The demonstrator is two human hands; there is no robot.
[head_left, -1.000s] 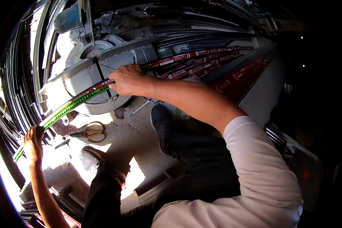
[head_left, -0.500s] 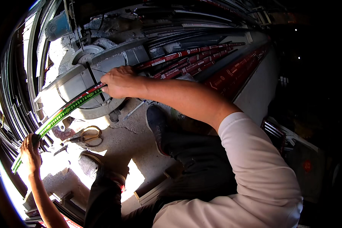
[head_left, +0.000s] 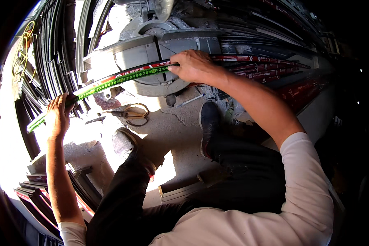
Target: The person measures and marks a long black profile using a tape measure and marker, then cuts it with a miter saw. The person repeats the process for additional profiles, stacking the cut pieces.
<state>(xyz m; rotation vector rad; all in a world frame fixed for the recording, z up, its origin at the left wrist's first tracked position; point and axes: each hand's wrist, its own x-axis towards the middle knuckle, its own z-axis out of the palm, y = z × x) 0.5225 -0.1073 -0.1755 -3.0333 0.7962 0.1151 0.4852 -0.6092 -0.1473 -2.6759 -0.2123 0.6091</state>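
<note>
A bright green tape measure blade (head_left: 131, 76) with black markings lies stretched along a long dark profile strip (head_left: 240, 58) faced with red film. My left hand (head_left: 58, 114) is closed round the profile and blade towards their left end, and the green tip sticks out past it. Over the saw's slotted table, my right hand (head_left: 196, 67) pinches the blade's other end against the profile. Beneath lies the grey round base of a mitre saw (head_left: 137, 53). The tape's case cannot be made out.
Scissors (head_left: 135, 114) and a white pen (head_left: 190, 100) lie on the dusty floor between my shoes (head_left: 211, 123) and the saw. Dark profiles (head_left: 55, 45) stack at the left, red-filmed ones (head_left: 303, 88) at the right. Short offcuts (head_left: 39, 194) stand near my left forearm.
The view has swung, so the saw, scissors and floor sit farther right. Both hands keep hold of the blade and profile, which now run more level across the saw table.
</note>
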